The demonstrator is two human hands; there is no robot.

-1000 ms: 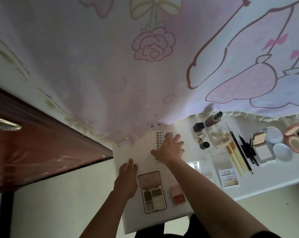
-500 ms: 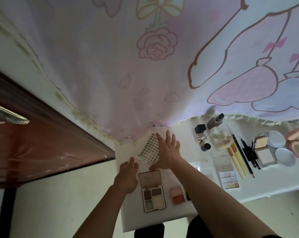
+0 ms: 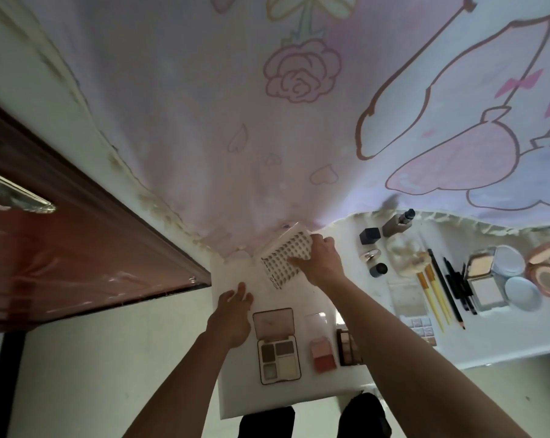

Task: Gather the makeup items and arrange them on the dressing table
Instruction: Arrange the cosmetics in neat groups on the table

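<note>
One dotted sheet (image 3: 281, 259) is sitting under the fingers of the right hand (image 3: 319, 263). Nearer than those fingers, three open palettes (image 3: 278, 347) are lying (a fourth palette (image 3: 348, 349) is half hiding behind the forearm (image 3: 393, 343)). To the fingers' right, two yellow brushes (image 3: 428, 295) and two blue puffs (image 3: 521, 294) are resting.

A home bedroom: cartoon curtain (image 3: 299, 121), wooden door (image 3: 62, 248), makeup-strewn dressing table (image 3: 504, 336).
</note>
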